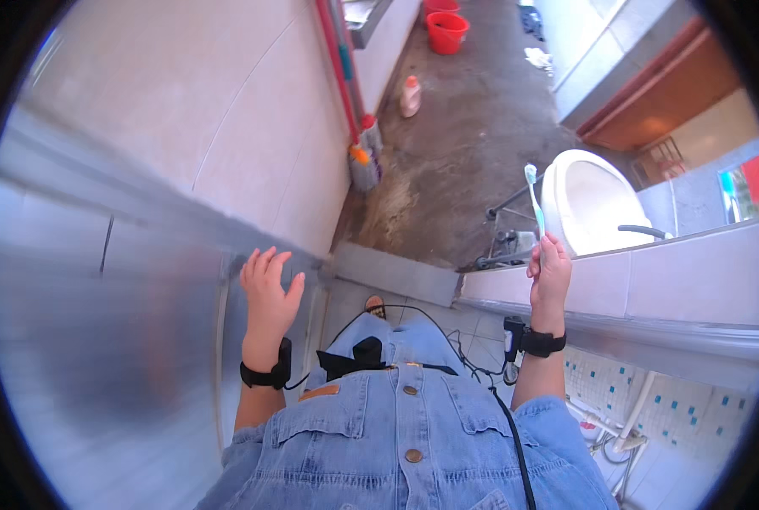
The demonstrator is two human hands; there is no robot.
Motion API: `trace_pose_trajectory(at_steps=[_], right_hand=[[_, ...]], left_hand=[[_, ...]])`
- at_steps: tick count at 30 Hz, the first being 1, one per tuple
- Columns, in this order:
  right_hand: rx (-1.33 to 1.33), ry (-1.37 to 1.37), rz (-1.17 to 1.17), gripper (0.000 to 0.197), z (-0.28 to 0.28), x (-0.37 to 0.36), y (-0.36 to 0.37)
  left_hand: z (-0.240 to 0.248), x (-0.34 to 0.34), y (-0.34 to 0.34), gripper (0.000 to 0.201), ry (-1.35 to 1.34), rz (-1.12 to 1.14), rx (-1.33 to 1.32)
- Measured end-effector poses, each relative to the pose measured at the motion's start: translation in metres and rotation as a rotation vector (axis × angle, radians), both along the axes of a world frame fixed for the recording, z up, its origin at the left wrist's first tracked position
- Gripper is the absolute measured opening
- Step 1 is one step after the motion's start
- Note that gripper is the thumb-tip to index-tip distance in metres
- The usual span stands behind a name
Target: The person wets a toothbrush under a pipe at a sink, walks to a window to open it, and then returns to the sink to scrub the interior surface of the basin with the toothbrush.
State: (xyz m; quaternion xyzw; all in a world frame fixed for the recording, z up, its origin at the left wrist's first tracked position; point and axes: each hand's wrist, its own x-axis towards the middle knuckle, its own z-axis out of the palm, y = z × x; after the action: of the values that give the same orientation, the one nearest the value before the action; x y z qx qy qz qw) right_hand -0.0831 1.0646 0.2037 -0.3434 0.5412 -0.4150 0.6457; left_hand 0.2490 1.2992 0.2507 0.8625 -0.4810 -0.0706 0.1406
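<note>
In my right hand is a toothbrush, gripped low on its pale blue-green handle. The brush stands upright with its bristled head at the top, just left of a white washbasin. My left hand holds nothing; its fingers are spread, close to a frosted door panel. Black straps circle both my wrists, and a cable runs from them across my lap.
A raised grey sill crosses the doorway ahead. Beyond it lies a wet-looking dark floor with a pink bottle, a red bucket and mops leaning on the left wall. Pipes stand at lower right.
</note>
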Motion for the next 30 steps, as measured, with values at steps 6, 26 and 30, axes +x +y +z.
trace_pose_trajectory(at_steps=[6,26,30], right_hand=[[-0.066,0.025,-0.210,0.021,0.013,-0.002,-0.032],[-0.082,0.135,-0.673,0.016,-0.160,-0.055,-0.316],[-0.059,0.170,-0.823,0.017,-0.175,-0.075,-0.357]], left_hand=[[-0.011,0.035,-0.082,0.035,0.055,-0.155,-0.067],[-0.141,0.074,-0.424,0.032,0.015,-0.371,-0.035],[-0.148,0.078,-0.508,0.032,0.023,-0.426,-0.066]])
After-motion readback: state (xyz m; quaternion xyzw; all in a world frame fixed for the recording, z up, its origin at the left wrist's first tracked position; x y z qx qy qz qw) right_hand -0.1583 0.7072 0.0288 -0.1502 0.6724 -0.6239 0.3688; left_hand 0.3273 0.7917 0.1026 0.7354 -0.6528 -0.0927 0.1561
